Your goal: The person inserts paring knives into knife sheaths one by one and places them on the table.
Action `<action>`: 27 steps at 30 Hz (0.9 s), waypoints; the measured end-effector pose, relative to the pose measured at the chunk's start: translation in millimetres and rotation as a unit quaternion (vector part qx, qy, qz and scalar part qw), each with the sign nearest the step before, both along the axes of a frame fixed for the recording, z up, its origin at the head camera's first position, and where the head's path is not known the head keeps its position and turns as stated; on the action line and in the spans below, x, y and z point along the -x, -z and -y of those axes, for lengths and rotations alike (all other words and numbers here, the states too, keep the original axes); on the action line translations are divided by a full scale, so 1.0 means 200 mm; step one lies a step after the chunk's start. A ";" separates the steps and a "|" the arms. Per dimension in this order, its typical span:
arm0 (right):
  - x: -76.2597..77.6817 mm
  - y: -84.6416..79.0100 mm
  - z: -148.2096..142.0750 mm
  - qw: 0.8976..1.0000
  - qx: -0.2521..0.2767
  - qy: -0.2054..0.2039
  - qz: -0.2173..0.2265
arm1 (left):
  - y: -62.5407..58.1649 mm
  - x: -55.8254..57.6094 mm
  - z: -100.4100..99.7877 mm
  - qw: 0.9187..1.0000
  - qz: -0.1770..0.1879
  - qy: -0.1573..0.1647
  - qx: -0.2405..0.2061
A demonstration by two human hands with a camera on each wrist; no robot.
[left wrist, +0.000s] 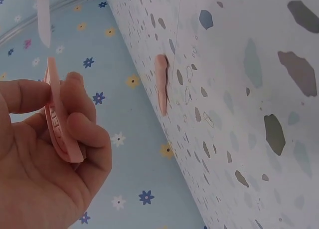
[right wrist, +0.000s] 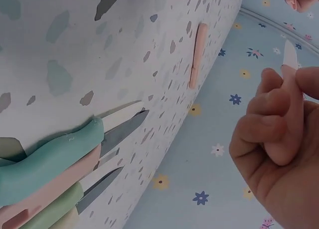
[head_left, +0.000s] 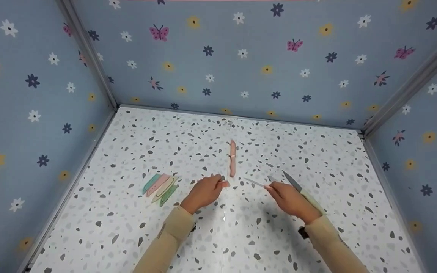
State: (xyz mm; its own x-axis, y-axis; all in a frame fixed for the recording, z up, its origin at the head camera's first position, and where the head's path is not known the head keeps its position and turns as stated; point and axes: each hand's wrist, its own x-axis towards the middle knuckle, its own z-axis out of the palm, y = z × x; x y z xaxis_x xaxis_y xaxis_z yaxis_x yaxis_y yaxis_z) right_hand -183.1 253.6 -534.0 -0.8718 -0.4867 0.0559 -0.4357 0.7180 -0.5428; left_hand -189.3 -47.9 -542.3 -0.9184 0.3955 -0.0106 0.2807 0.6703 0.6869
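Observation:
In the left wrist view my left hand (left wrist: 55, 139) pinches a pink blade cover (left wrist: 61, 119) between thumb and fingers, its open end toward the knife tip. My right hand (right wrist: 274, 134) grips the pink handle of a small knife (right wrist: 290, 102), its pale blade (head_left: 254, 182) pointing left toward the cover in the head view. Blade and cover are apart. Beyond both hands, a pink sheathed knife (head_left: 233, 158) lies lengthwise on the speckled table. Several bare knives lie under and beside my right hand, among them one with a teal handle (right wrist: 60, 149) and one with a light green handle (right wrist: 57, 206).
Left of my left hand, several blade covers (head_left: 159, 188) in teal, pink, cream and green lie side by side. The white speckled table (head_left: 188, 148) is bounded by blue flowered panels (head_left: 226, 57) at the back and both sides.

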 end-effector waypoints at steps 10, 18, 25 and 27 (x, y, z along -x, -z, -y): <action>0.00 -0.03 0.04 1.000 0.013 0.000 0.013 | -0.02 -0.01 -0.03 1.000 0.008 0.021 -0.018; 0.01 -0.04 0.07 1.000 0.026 -0.002 0.017 | -0.03 -0.02 -0.05 0.999 0.021 0.020 -0.023; 0.01 -0.05 0.07 0.999 0.032 -0.024 0.017 | -0.04 -0.03 -0.05 0.999 0.008 0.037 -0.018; 0.01 -0.05 0.07 0.999 0.036 -0.030 0.017 | -0.04 -0.03 -0.06 0.999 0.008 0.038 -0.022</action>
State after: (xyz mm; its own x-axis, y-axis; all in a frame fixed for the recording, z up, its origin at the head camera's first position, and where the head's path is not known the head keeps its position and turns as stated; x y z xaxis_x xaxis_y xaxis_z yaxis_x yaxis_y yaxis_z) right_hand -184.8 240.4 -524.3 -0.8434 -0.5337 0.0626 -0.4565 0.6501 -0.6074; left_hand -182.6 -36.7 -533.4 -0.8852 0.4652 -0.0065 0.3189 0.6169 0.7195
